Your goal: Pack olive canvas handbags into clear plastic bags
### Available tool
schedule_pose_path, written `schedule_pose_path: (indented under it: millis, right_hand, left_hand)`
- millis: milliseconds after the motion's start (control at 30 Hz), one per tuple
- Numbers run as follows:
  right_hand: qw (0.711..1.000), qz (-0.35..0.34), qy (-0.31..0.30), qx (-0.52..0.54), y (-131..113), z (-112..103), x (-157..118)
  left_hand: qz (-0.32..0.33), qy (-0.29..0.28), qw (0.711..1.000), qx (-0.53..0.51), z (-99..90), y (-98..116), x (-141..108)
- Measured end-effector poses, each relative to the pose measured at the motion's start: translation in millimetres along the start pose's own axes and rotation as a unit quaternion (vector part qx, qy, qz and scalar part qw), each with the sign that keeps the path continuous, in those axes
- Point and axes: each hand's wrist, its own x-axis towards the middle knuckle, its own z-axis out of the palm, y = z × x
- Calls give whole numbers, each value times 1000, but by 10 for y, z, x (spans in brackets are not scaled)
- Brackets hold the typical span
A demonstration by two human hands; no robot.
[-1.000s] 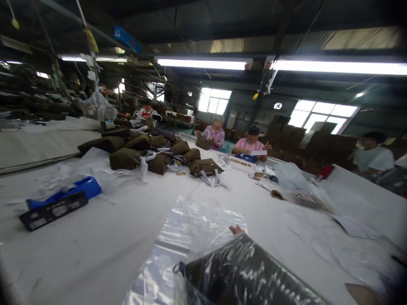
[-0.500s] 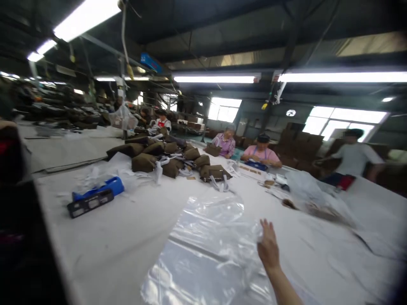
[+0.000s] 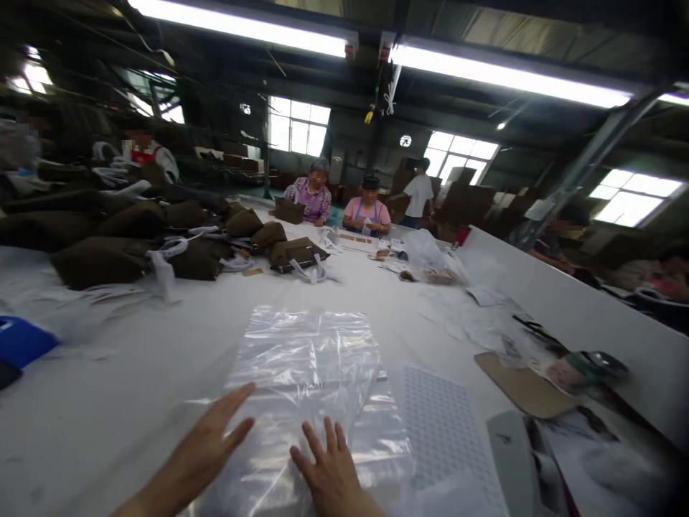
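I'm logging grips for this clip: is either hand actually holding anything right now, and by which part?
Nothing is gripped. The left hand and right hand lie open and flat on the near end of the clear plastic bag, which is spread on the white table.

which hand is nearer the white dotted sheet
Right. The right hand lies flat on the clear plastic bag just beside the white dotted sheet; the left hand is farther off.

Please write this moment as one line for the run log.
left hand: flat on clear plastic bag | right hand: flat on same bag | bag: spread on white table | nearby: perforated white sheet, brown bags
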Motion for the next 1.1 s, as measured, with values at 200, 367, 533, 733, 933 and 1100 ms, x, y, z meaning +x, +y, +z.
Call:
schedule_pose_path:
  millis: [200,367,533,733,933,1100]
  right_hand:
    - [990,68,-45,118,143,-513,206]
    - [980,198,23,13,736,-802,608]
    - [953,301,37,20,1299,-712,512]
    - [951,306,-5,42,1666,-673,373]
    - [988,120,56,81,1744,-629,10]
    - [980,110,40,160,1657,-466,-202]
  left_hand:
    - [61,-219,967,113,582,-39,561]
    - [132,-246,951,133,399,-258,1000]
    - [84,-200,965,147,418,-536,1449]
    - [124,-215,953,174,563,-587,1678]
    - [141,-232,947,172,618,-552,1715]
    - [105,-229,952,176,591,-532,1776]
